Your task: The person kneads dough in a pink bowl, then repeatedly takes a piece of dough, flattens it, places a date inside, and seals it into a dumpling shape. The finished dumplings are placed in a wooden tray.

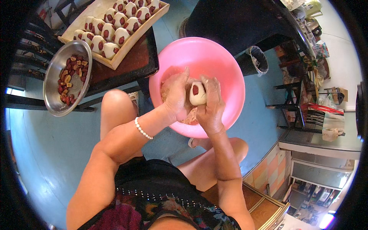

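A white dough bun (197, 97) with a red date (195, 90) pressed into it is held over a pink plastic basin (233, 86). My right hand (211, 105) grips the bun from the right, fingers curled around its far side. On the other side, my left hand (175, 96) is cupped close to the bun, its fingers stretched out; whether it bears any weight is hard to see. Pale flour or dough (191, 117) lies in the basin below, partly covered by my hands. White residue coats my left palm.
Rows of date-studded buns (119, 20) fill a wooden tray (116, 64) on a dark chair (143, 60) at upper left. Beside it, a steel bowl (49, 92) contains cut red dates (69, 79). A lined waste bin (258, 61) stands right of the basin, near a black-covered table (227, 20).
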